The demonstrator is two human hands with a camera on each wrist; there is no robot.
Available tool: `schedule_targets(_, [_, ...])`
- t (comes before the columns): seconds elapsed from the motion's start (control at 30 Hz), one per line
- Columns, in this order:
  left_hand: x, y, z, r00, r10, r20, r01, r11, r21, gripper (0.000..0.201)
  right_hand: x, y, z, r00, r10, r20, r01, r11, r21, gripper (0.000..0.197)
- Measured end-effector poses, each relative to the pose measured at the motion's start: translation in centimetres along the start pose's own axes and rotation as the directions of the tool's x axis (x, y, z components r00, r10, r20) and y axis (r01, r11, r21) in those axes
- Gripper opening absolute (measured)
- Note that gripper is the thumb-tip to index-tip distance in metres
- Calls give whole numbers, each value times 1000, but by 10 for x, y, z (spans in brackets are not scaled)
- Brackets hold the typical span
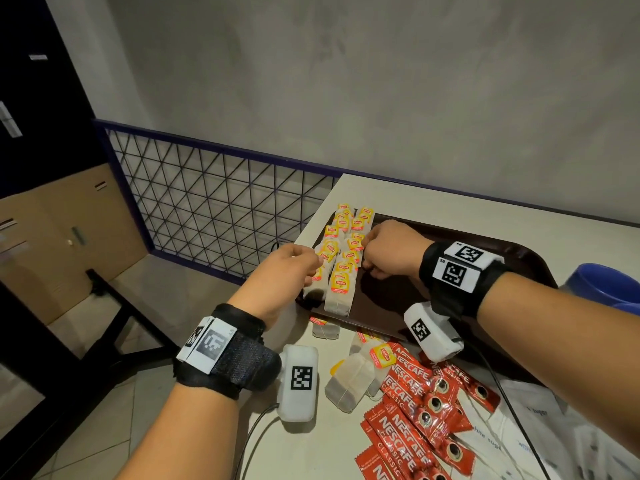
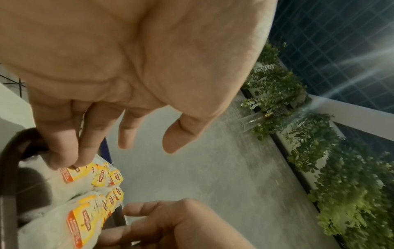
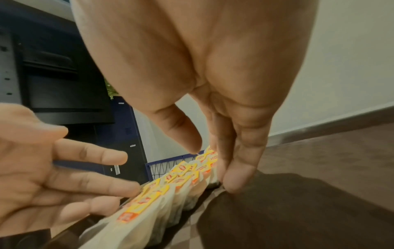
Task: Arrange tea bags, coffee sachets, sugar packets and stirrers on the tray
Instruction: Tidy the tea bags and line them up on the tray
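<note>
Tea bags (image 1: 341, 258) in two rows on brown tray (image 1: 398, 296), straight-fingered left hand (image 1: 282, 275) and seemingly loose right hand (image 1: 388, 249) flanking them.

The white table (image 1: 450, 199) carries a dark brown tray (image 1: 519, 258) along its far edge. Loose tea bags (image 1: 349, 379) and red coffee sachets (image 1: 415, 410) lie toward the near edge. White sugar packets (image 1: 568, 441) lie right of these.

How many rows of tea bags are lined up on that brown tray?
2. The left row runs along the tray's edge, touched by the left hand; the right row lies beside it, the right hand at its side. The hands may hide part of each.
</note>
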State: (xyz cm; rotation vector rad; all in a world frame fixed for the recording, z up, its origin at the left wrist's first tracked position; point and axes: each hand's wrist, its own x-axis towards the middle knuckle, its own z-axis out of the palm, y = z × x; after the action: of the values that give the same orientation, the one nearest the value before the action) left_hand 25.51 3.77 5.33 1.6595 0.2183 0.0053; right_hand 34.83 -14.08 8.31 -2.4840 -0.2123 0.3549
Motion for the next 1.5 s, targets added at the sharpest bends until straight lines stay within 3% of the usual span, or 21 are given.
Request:
schedule_targets(0.2, [1, -2, -2, 1000, -20, 8, 21, 998, -66, 40, 6, -27, -2, 996, -85, -12, 86, 993, 84, 26])
schedule_targets(0.33, [6, -8, 0, 1000, -25, -1, 25, 1000, -18, 62, 11, -38, 6, 993, -81, 82, 85, 995, -43, 31])
schedule_targets(0.4, [9, -11, 0, 1000, -18, -3, 18, 1000, 22, 64, 14, -40, 10, 993, -80, 83, 82, 996, -24, 33])
schedule_targets(0.7, [14, -16, 0, 1000, -2, -7, 2, 998, 70, 60, 22, -40, 11, 996, -86, -34, 86, 996, 7, 24])
schedule_targets(0.93, [17, -19, 0, 1000, 4, 2, -4, 998, 67, 57, 22, -39, 13, 996, -79, 48, 80, 996, -34, 27])
schedule_targets(1.23, [19, -23, -1, 1000, 14, 2, -14, 997, 82, 52, 26, -35, 9, 996, -76, -41, 78, 995, 57, 22])
schedule_targets(1.4, [19, -21, -1, 1000, 26, 1, -26, 996, 81, 44, 32, -14, -15, 980, 23, -196, -3, 995, 100, 24])
schedule_targets(1.5, [17, -20, 0, 999, 35, 6, -35, 994, 103, 44, 33, -2, -20, 987, 139, -85, -119, 971, 205, 22])
